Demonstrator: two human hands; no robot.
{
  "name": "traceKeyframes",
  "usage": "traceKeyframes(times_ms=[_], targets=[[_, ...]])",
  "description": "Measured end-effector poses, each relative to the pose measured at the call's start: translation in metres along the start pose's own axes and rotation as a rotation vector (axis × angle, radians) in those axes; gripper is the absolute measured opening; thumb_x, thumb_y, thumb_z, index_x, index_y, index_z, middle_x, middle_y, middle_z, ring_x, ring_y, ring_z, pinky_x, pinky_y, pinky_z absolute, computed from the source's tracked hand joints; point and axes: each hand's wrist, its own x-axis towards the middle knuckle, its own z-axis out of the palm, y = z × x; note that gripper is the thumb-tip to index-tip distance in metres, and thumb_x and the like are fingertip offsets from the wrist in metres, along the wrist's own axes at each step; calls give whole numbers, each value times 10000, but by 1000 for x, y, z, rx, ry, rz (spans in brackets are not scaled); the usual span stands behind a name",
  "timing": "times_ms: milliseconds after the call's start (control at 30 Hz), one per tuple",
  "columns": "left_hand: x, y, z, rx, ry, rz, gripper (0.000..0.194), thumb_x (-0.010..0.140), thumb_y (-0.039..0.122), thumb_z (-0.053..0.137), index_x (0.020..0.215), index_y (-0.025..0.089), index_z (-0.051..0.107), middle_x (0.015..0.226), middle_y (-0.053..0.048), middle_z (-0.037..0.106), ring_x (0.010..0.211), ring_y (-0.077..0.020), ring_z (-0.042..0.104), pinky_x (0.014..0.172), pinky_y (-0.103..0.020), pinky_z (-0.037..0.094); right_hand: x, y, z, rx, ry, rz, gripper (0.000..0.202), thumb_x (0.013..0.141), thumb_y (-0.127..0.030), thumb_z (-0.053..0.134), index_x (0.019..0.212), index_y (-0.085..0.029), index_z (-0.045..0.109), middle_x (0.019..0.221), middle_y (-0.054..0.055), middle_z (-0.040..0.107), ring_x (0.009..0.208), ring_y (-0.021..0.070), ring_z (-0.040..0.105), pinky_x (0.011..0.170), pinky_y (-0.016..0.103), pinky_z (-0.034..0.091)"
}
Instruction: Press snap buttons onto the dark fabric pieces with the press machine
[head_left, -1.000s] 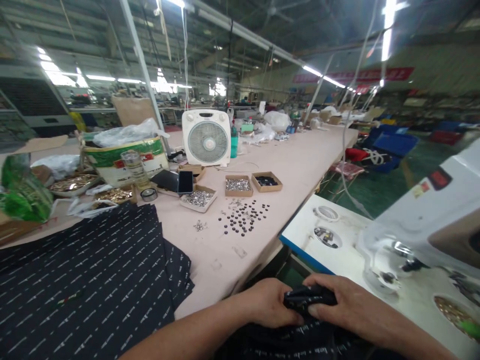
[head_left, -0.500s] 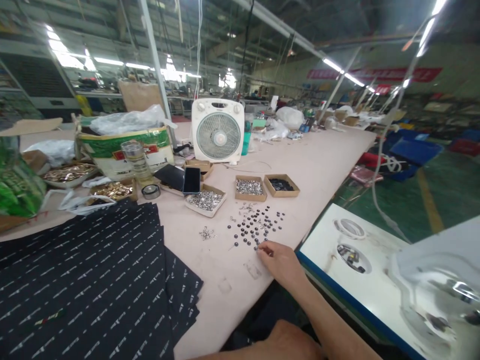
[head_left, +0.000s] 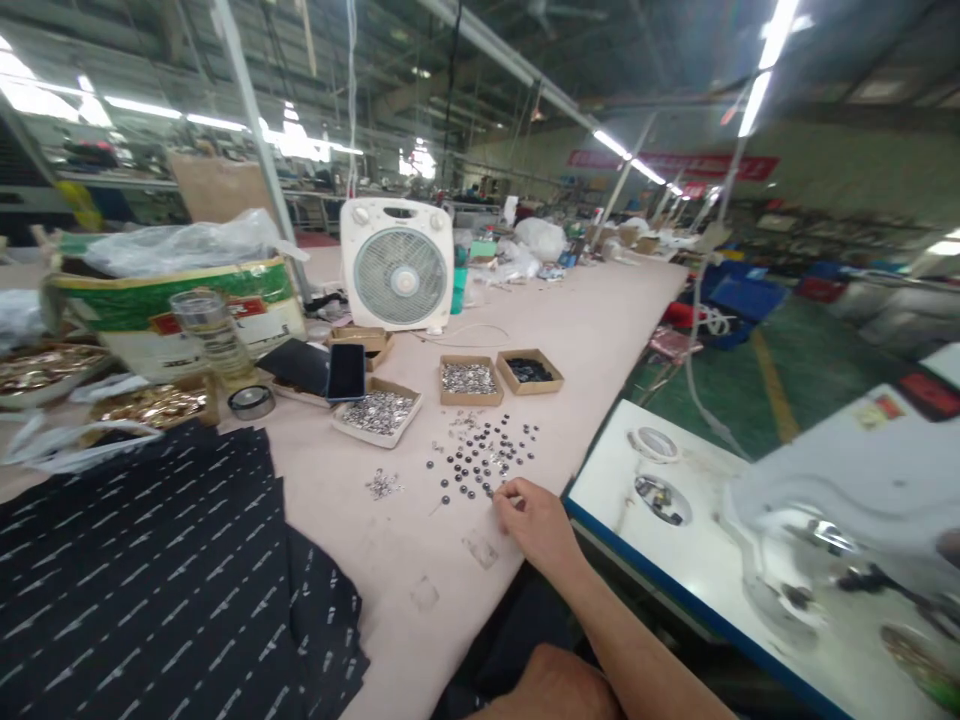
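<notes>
Black studs (head_left: 476, 471), dozens, one right hand (head_left: 534, 522)

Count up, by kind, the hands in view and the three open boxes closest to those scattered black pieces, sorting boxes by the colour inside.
Hands, one left and one right: 2
Boxes of silver bits: 2
Box of black bits: 1
Total: 5
The loose black pieces are too small and crowded to count surely.

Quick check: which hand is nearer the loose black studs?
Right. The right hand is over the table, its fingers at the near edge of the black studs. The left hand is farther back, low at the bottom of the picture.
</notes>
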Motion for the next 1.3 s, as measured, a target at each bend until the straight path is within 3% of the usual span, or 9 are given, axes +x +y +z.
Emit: traceKeyframes(times_ms=[100,233,400,500,567,733,833,1033,1300], targets=[[1,9,-5,27,-44,63,282,964,393,604,1186,221,626,1231,-85,616,1071,-219,619,895,-386,566,-14,15,-19,206,48,150,147,819,-300,566,761,-191,645,633,31,728,616,174,693,630,280,530],[4,14,-9,75,-89,132,321,959,397,611,1207,193,611,1222,-89,614,1063,-226,621,888,-402,568,-42,43,-53,419,169,260,162,796,-331,588,755,-178,621,665,53,751,649,179,730,605,262,551],[6,5,-8,123,-119,65,284,947,408,612,1106,174,637,1090,-70,652,958,-208,637,826,-373,557,-91,64,-82,525,197,306,191,707,-335,720,768,-180,626,619,4,714,624,168,699,578,256,510],[4,-3,-2,140,-132,-6,122,864,305,638,900,189,640,905,-37,684,841,-220,654,714,-324,503,-123,75,-82,439,162,290,219,713,-326,743,847,-183,644,695,-4,720,672,171,698,621,272,518],[1,-4,3,203,-98,28,85,779,254,654,812,195,603,865,-31,690,832,-234,654,693,-318,464,-145,82,-76,351,123,278,209,720,-298,738,877,-181,664,759,9,734,710,175,698,680,289,536],[-10,4,15,454,66,310,195,757,155,617,945,197,586,906,-32,665,878,-234,597,733,-361,428,-200,90,-58,312,153,353,128,754,-259,686,862,-189,685,797,20,745,754,185,705,709,292,551],[-15,7,21,498,200,453,90,807,131,577,871,194,569,817,-24,617,806,-217,548,689,-366,389,-225,87,-58,351,205,383,122,755,-253,692,863,-196,689,802,17,755,733,182,706,711,293,562],[-18,12,26,346,373,620,147,901,110,462,909,181,591,806,-35,631,765,-191,529,734,-363,405,-252,76,-71,320,238,344,102,805,-236,684,894,-218,730,859,14,777,777,185,733,749,293,576],[-32,22,28,275,459,697,141,895,93,501,918,177,613,818,-28,669,815,-161,580,943,-404,464,-267,69,-71,268,255,285,217,824,-187,677,1028,-245,724,906,5,789,776,172,744,731,271,590]])
